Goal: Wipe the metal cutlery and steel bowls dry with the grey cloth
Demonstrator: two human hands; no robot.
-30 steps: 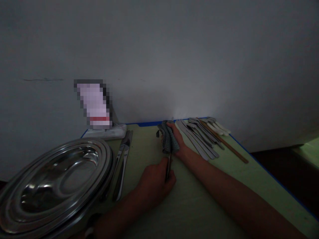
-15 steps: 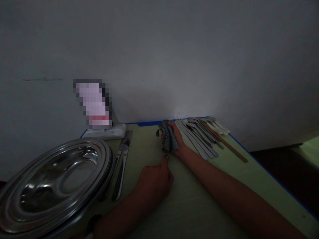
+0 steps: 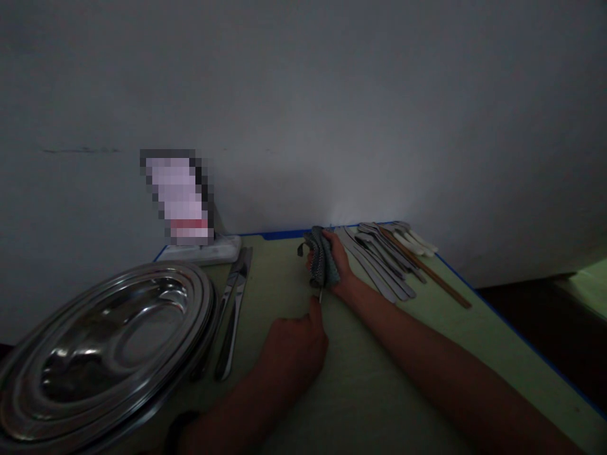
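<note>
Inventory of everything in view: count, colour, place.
Table: one, pale green with blue edging, beneath everything
Wall: one, grey, behind table
Floor: dark, right
Stacked dishes: several, exact count hidden, silver, left
Table knives: two, silver, right of dishes
Pixelated object: one, pinkish and dark, back left
Base: one, whitish, under pixelated object
Metal cutlery: several, overlapping, silver, back right
Chopsticks: count unclear, brown, across cutlery group
White-handled pieces: at least two, far right corner
Cloth: one, grey, centre
Utensil: one, metallic, mostly hidden, emerging from cloth
Wristband: one, dark, left wrist
Hands: two, bare; left on utensil, right gripping cloth
</note>
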